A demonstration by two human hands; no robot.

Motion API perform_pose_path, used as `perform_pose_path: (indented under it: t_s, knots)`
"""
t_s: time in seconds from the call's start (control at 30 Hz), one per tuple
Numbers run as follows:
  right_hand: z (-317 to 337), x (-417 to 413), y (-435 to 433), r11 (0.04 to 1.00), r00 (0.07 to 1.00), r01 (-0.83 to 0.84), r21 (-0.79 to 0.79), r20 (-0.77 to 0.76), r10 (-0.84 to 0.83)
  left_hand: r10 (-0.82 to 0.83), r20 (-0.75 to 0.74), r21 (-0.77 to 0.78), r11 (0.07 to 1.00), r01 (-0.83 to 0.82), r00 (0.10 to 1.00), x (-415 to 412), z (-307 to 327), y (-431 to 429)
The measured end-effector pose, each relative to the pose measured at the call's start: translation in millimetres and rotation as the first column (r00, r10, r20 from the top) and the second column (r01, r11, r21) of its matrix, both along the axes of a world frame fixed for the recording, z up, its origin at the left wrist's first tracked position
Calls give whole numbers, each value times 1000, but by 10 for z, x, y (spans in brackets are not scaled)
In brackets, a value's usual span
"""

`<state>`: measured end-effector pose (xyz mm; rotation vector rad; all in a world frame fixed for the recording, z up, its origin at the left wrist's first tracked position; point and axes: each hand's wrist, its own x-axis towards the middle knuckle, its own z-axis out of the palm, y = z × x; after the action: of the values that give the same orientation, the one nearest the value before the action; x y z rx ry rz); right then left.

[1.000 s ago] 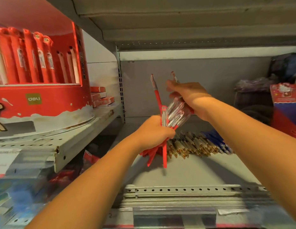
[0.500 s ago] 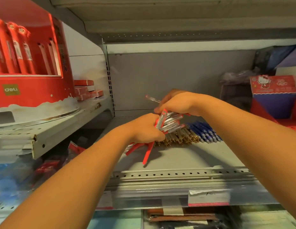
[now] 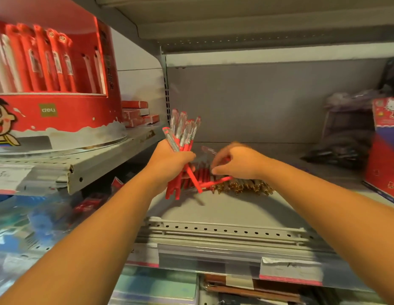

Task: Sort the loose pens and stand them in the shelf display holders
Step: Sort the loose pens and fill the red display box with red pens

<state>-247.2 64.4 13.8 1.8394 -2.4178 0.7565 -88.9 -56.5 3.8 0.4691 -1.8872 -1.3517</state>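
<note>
Over the middle of the grey shelf [image 3: 235, 213], both hands busy above a pile of pens [image 3: 246, 187]. Left hand [image 3: 169, 165]: grip wrapped tight round a bundle of red pens [image 3: 183, 134], clear capped ends fanning upward, red tails poking out below the fist, one tail skewed sideways. Right hand [image 3: 239, 165]: grip narrow, fingers curled, pinching a loose pen [image 3: 208, 150], its clear end jutting past the thumb; too blurred to tell where along the barrel. Underneath, flat on the shelf and touching one another: the pile, brassy tips toward the front edge, a few red ones at the left end. Up on the neighbouring shelf to the left: a red display holder [image 3: 59, 115], pens upright in its slots, well apart from both hands.

Expect light, stiff, smooth plastic: easy to lift, quick to roll or slide, apt to slip from a slack fistful. Pinch a single pen at mid-barrel between thumb and fingertips; avoid pulling by the cap, possibly loose. Keep the bundle squeezed round its middle, and level the tails against the shelf before lowering it upright into a slot. Count on little risk of breakage short of a hard bend; mind the fine tips, likely to snag on neighbours when drawn out of the pile.
</note>
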Motion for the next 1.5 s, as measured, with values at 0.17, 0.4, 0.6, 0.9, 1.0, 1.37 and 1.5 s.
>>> perform_pose_path:
  t_s: [0.17,0.4,0.6,0.9,1.0,1.37,1.5]
  knots:
    - [-139,132,-209,962,971,9,273,-233,57,20,-115,147,989,-3,993,82,-70,-48]
    - [-152,172,-248,985,983,91,148,-174,-64,69,-259,278,961,6,963,90,-73,-102]
    - [35,308,-38,883,927,257,-393,358,-111,28,-332,379,919,106,943,-39,0,-4]
    - [107,698,583,778,926,171,-605,369,84,-83,-381,301,930,208,921,-333,77,664]
    - [72,691,940,766,897,188,-614,425,120,-50,-404,311,931,189,913,-422,114,1001]
    - [-67,135,2947,605,517,517,-605,784,342,-191,-367,314,896,314,911,-766,66,2761]
    - [-51,13,3581,627,488,500,-597,793,366,-187,-365,333,889,315,912,-888,24,3384]
